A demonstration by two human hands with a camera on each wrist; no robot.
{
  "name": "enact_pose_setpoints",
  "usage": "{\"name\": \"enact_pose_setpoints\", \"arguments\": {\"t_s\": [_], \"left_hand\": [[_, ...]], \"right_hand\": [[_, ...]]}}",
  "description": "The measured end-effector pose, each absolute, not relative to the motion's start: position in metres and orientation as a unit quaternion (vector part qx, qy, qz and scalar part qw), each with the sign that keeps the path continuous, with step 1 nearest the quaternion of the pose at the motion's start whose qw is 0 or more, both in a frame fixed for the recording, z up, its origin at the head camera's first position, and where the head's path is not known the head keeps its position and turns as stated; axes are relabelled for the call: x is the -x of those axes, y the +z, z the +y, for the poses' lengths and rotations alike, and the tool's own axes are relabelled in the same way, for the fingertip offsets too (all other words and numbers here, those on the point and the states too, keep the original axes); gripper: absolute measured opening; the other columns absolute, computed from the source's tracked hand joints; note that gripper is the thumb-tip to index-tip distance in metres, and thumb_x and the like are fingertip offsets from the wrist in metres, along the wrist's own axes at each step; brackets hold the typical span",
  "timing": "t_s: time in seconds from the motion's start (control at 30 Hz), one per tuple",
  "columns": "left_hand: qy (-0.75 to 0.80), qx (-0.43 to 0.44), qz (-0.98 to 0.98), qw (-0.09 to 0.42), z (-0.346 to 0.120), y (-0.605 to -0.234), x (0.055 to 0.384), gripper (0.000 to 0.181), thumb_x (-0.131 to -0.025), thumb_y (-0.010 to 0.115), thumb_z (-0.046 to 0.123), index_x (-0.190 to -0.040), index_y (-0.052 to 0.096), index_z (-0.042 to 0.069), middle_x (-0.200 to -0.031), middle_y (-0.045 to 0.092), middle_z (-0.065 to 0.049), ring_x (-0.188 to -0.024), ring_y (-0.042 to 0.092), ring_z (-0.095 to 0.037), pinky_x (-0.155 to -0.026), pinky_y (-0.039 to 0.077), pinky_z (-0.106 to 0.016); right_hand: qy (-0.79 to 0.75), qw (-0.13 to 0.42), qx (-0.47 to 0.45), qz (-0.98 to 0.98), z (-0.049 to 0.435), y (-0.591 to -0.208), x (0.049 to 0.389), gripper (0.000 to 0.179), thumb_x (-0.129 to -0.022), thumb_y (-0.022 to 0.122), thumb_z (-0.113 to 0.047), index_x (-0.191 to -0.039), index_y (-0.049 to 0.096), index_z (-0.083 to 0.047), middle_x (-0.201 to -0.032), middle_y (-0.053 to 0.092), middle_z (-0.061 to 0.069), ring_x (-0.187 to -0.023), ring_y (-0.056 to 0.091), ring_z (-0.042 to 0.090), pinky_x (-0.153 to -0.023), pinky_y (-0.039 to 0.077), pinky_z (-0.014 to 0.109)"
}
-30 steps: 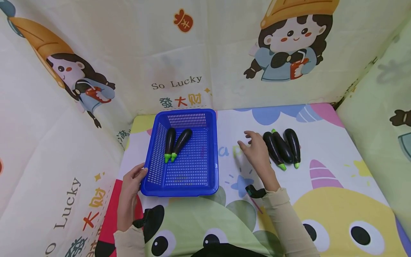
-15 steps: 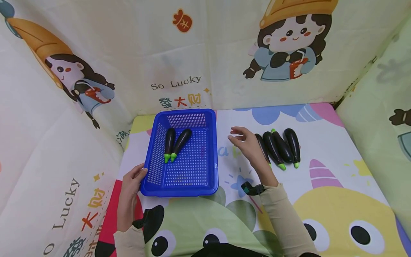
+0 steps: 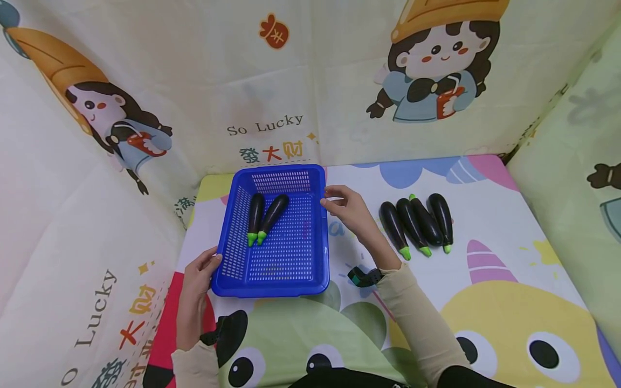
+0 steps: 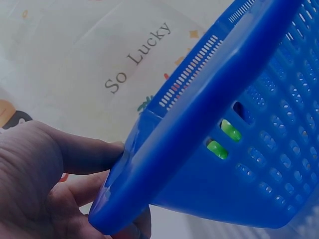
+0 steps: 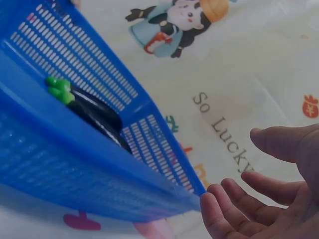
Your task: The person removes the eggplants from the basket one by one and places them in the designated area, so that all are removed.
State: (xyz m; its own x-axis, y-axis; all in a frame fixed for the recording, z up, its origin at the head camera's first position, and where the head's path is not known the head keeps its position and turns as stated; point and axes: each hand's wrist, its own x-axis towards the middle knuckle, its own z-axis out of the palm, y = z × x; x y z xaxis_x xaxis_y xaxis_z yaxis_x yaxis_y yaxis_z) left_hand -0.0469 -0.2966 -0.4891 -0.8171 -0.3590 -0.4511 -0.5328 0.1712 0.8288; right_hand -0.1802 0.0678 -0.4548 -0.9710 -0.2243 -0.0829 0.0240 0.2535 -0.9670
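A blue plastic basket holds two dark eggplants, one nearly upright in view and one slanting, green stems toward me. At the basket's left side near the front corner is my left hand; in the left wrist view its thumb and fingers pinch the rim. By the right rim, my right hand holds nothing, its fingers loosely bent and spread apart in the right wrist view. Whether its fingertips touch the rim I cannot tell. Several more eggplants lie in a row to its right.
A cartoon-printed cloth covers the table. Patterned cloth walls stand behind the table and at both sides. The basket's back edge is close to the rear wall.
My right hand has moved left, from beside the row of eggplants to the basket's right rim, uncovering the leftmost eggplant of the row. My left hand and the basket have stayed in place.
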Motion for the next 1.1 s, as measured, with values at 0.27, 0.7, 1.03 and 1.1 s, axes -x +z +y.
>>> {"name": "enact_pose_setpoints", "arguments": {"t_s": [0.27,0.7,1.03,1.1], "left_hand": [[0.578,0.285,0.761,0.068,-0.298,-0.490,0.047,0.055,-0.108,0.057,0.035,-0.157,0.048,0.012,-0.093,0.062,0.019,-0.085,0.065,-0.001,-0.079,0.054,-0.016],[0.580,0.285,0.760,0.065,-0.298,-0.491,0.047,0.055,-0.107,0.058,0.035,-0.156,0.048,0.012,-0.094,0.062,0.018,-0.085,0.065,-0.001,-0.078,0.055,-0.016],[0.577,0.291,0.760,0.068,-0.297,-0.491,0.046,0.053,-0.108,0.057,0.035,-0.156,0.049,0.013,-0.091,0.061,0.018,-0.086,0.062,-0.003,-0.079,0.052,-0.016],[0.576,0.291,0.761,0.070,-0.297,-0.491,0.046,0.053,-0.108,0.056,0.035,-0.155,0.049,0.012,-0.090,0.060,0.018,-0.086,0.061,-0.003,-0.079,0.050,-0.017]], "right_hand": [[-0.585,0.113,0.106,0.796,0.045,-0.445,0.194,0.051,-0.101,0.069,-0.031,-0.146,0.057,-0.010,-0.142,0.063,0.014,-0.125,0.064,0.034,-0.104,0.056,0.050],[-0.540,0.159,0.279,0.778,0.016,-0.434,0.232,0.043,-0.103,0.068,-0.025,-0.141,0.060,-0.008,-0.143,0.062,0.015,-0.130,0.063,0.032,-0.110,0.052,0.048],[-0.441,0.198,0.370,0.794,-0.012,-0.431,0.259,0.037,-0.102,0.069,-0.024,-0.137,0.065,-0.012,-0.141,0.065,0.007,-0.134,0.060,0.026,-0.113,0.050,0.043],[-0.419,0.207,0.375,0.801,-0.017,-0.430,0.264,0.037,-0.102,0.069,-0.025,-0.137,0.066,-0.015,-0.142,0.065,0.005,-0.134,0.060,0.024,-0.114,0.049,0.044]]}}
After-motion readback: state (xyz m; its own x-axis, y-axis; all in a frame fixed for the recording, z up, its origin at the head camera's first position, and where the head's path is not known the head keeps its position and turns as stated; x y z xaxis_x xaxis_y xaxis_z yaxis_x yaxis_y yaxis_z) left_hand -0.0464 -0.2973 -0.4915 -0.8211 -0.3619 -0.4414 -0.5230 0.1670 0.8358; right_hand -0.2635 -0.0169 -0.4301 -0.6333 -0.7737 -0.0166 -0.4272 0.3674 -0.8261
